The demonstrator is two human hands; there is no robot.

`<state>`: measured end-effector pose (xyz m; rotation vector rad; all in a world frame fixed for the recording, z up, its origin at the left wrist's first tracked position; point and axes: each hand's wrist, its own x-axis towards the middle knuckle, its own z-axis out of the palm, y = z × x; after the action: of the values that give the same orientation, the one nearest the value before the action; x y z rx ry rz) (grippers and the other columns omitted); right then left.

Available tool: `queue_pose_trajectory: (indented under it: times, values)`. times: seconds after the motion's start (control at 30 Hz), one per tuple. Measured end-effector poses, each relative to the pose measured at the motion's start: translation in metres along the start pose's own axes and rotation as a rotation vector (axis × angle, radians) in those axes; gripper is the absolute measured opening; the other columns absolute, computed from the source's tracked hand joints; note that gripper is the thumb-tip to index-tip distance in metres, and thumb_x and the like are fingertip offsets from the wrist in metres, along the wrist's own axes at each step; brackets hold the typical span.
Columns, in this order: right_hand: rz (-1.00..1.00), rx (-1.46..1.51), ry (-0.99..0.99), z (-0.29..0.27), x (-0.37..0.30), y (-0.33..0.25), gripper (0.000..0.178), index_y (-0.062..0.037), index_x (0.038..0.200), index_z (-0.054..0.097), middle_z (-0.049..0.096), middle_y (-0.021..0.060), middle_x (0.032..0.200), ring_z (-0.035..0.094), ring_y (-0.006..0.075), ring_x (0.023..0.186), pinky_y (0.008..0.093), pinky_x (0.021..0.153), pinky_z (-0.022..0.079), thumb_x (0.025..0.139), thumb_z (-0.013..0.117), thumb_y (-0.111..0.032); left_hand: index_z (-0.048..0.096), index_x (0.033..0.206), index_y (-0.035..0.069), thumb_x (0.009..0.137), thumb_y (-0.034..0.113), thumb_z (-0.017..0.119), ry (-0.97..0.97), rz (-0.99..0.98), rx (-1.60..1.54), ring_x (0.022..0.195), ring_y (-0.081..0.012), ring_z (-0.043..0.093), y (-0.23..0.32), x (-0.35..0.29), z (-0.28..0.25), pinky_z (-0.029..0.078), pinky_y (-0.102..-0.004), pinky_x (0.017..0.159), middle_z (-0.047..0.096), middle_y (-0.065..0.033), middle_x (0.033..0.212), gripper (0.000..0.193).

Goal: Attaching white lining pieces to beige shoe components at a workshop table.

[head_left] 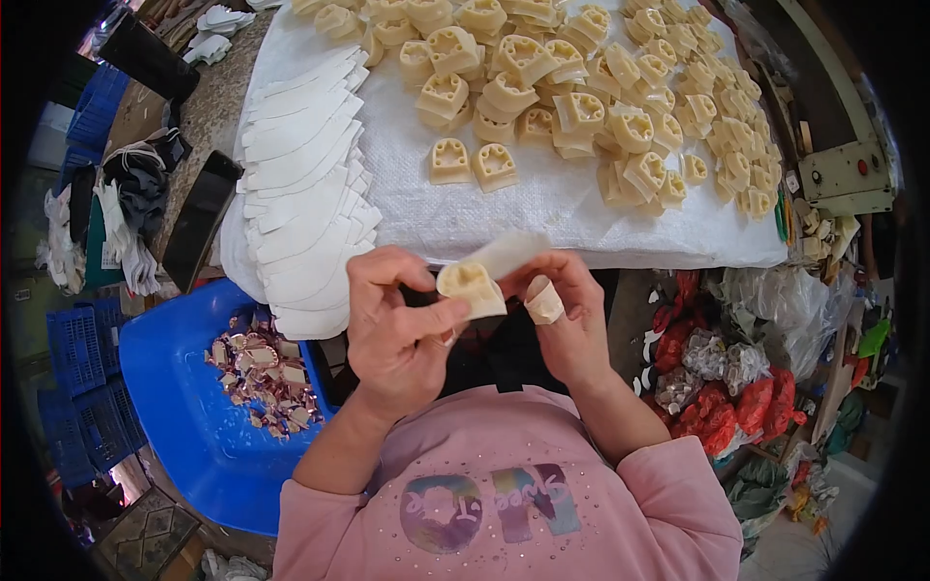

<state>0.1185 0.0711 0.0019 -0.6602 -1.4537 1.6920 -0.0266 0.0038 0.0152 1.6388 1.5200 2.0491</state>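
My left hand (402, 324) is closed on a cream moulded block (470, 289) with a hollowed, rounded top, held between thumb and fingers in front of my chest. A thin white strip (513, 253) stands out behind the block toward my right hand (572, 320). The right fingers are bent around the strip's far end, and a pale wrap covers that thumb. Whether the strip is fixed to the block, I cannot tell. Two similar cream blocks (449, 162) sit apart on the white-covered table (407, 228), before a large heap of them (581, 111).
Overlapping white curved sheets (295, 194) line the table's left side. Below them is a blue basin (194, 455) with shiny purple-and-cream pieces (266, 373). Red and clear plastic bags (727, 416) are piled at the right. A dark upright panel (201, 218) stands at the left.
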Motion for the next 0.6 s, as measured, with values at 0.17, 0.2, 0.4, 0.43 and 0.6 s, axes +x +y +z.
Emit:
queue_pose_trajectory:
  times: [0.17,0.2,0.4,0.43,0.6]
  values:
    - [0.179,0.251,0.074,0.002,-0.006,-0.005,0.024,0.0002,0.107,0.052,0.062,0.0099,0.096,0.061,0.0121,0.081,0.0249,0.064,0.049,0.095,0.048,-0.02,0.059,0.086,0.001,0.064,-0.013,0.064,-0.212,-0.001,-0.108,0.082,-0.0271,0.059,-0.002,-0.004,-0.001,0.048,-0.0318,0.063,0.058,-0.0125,0.091,0.027]
    - [0.181,0.25,0.078,0.001,-0.008,-0.006,0.024,0.0002,0.107,0.052,0.062,0.0099,0.096,0.061,0.0121,0.081,0.0249,0.064,0.049,0.095,0.048,-0.02,0.059,0.085,0.0,0.062,-0.014,0.064,-0.253,0.056,-0.023,0.08,-0.027,0.059,-0.001,-0.002,-0.003,0.048,-0.032,0.062,0.058,-0.0127,0.09,0.027]
    - [0.128,0.169,0.002,0.001,-0.011,-0.006,0.022,0.0018,0.107,0.057,0.063,0.0079,0.098,0.061,0.0113,0.081,0.0229,0.065,0.048,0.093,0.047,-0.012,0.058,0.083,-0.002,0.06,-0.008,0.065,-0.333,0.199,0.281,0.071,-0.0255,0.054,-0.001,-0.001,0.002,0.043,-0.0315,0.056,0.056,-0.0132,0.087,0.024]
    - [0.129,0.168,0.004,0.002,-0.01,-0.006,0.022,0.0018,0.107,0.057,0.063,0.0079,0.098,0.061,0.0113,0.081,0.0229,0.065,0.048,0.093,0.047,-0.012,0.057,0.082,-0.002,0.061,-0.005,0.065,-0.358,0.233,0.366,0.069,-0.0248,0.053,0.0,-0.001,0.003,0.041,-0.0313,0.054,0.055,-0.0129,0.086,0.022]
    - [-0.015,-0.282,-0.035,0.006,-0.002,-0.012,0.022,0.0016,0.105,0.057,0.064,0.0115,0.093,0.062,0.0132,0.074,0.0233,0.062,0.048,0.093,0.045,-0.012,0.056,0.08,-0.002,0.063,-0.003,0.065,-0.397,0.205,0.508,0.065,-0.0246,0.05,0.003,0.001,0.008,0.039,-0.0318,0.052,0.053,-0.0123,0.085,0.019]
